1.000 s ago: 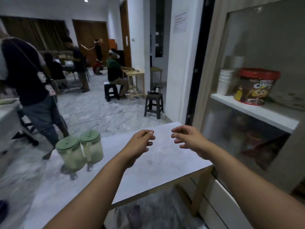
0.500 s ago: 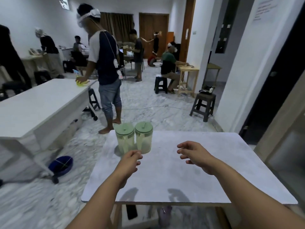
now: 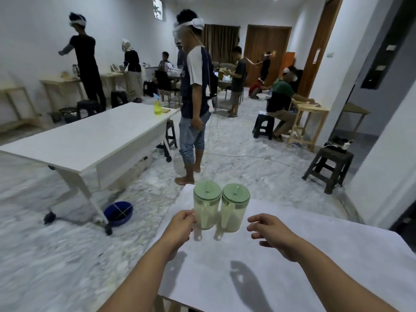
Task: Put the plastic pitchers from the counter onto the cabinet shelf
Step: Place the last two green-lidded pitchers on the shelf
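Observation:
Two clear plastic pitchers with green lids stand side by side at the far left corner of the white counter [image 3: 292, 278]. My left hand [image 3: 180, 226] is at the left side of the left pitcher [image 3: 206, 206], its fingertips at the pitcher's wall and not wrapped round it. To the right of the right pitcher [image 3: 234, 210], my right hand [image 3: 267, 230] hovers a short gap away with loosely curled fingers, holding nothing. The cabinet shelf is out of view.
A person [image 3: 193, 109] stands on the floor just beyond the counter's far edge. A long white table [image 3: 90, 136] is at the left, with a blue basin [image 3: 118, 212] on the floor beside it. A dark stool [image 3: 328, 167] stands by the right wall.
The view has swung left from the cabinet to the counter. Both hands have moved forward toward the pitchers, and the left hand has come up to the left pitcher.

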